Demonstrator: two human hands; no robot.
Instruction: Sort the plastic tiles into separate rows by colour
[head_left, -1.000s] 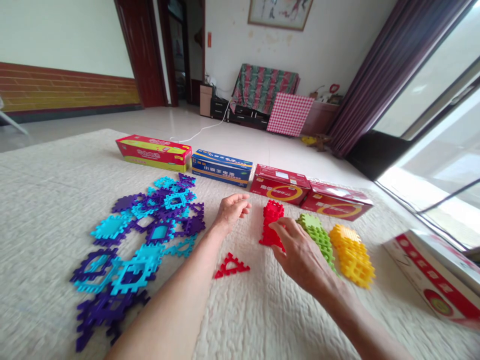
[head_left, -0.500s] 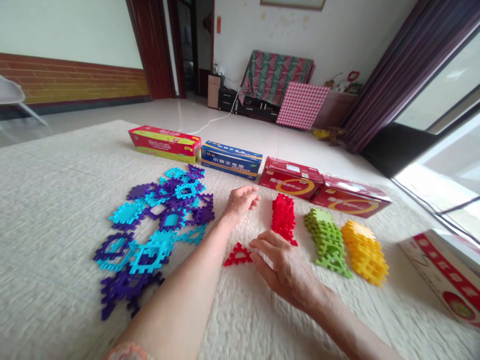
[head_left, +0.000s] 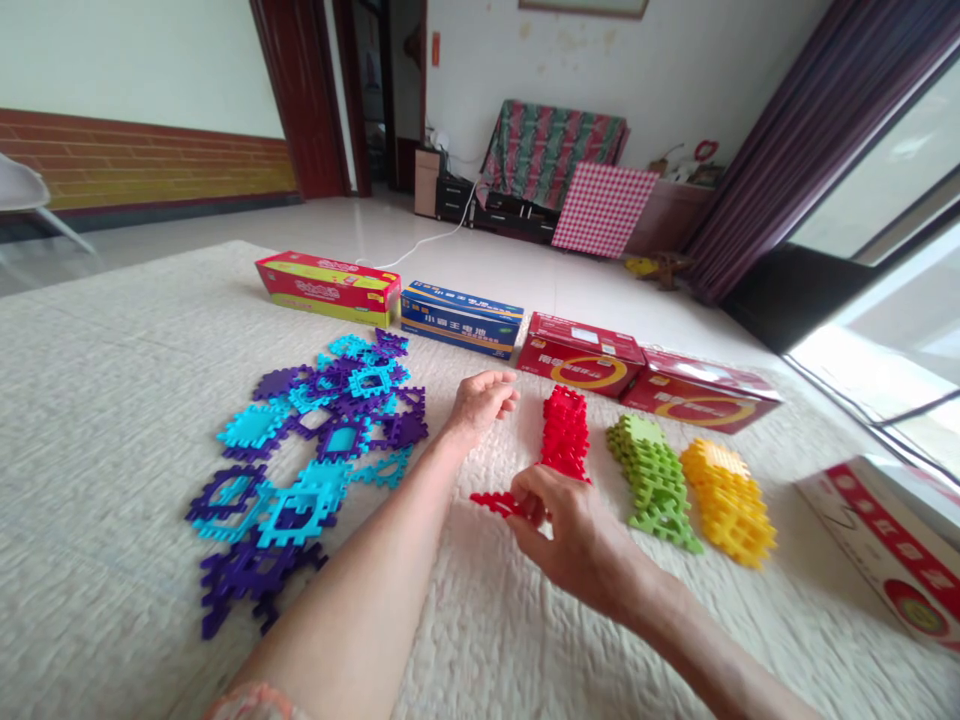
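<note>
My right hand [head_left: 561, 528] pinches a flat red triangular tile [head_left: 495, 501] and holds it just above the cream mat, in front of a row of stacked red tiles [head_left: 566, 432]. My left hand [head_left: 480, 400] rests on the mat left of that red row with its fingers loosely curled and nothing in them. Right of the red row lie a green row [head_left: 652, 470] and a yellow row [head_left: 729, 500]. A loose spread of purple and cyan tiles [head_left: 315, 450] lies to the left of my left arm.
Several long boxes line the mat's far edge: a red-yellow one [head_left: 328, 285], a blue one [head_left: 459, 320], two red ones [head_left: 581, 365]. Another red and white box [head_left: 892, 545] lies at the right. Beyond is tiled floor, a covered cabinet [head_left: 551, 160] and dark curtains.
My right hand left the red row, came down to the red triangle lying on the mat, closed on it and lifted it. My left hand has stayed where it was.
</note>
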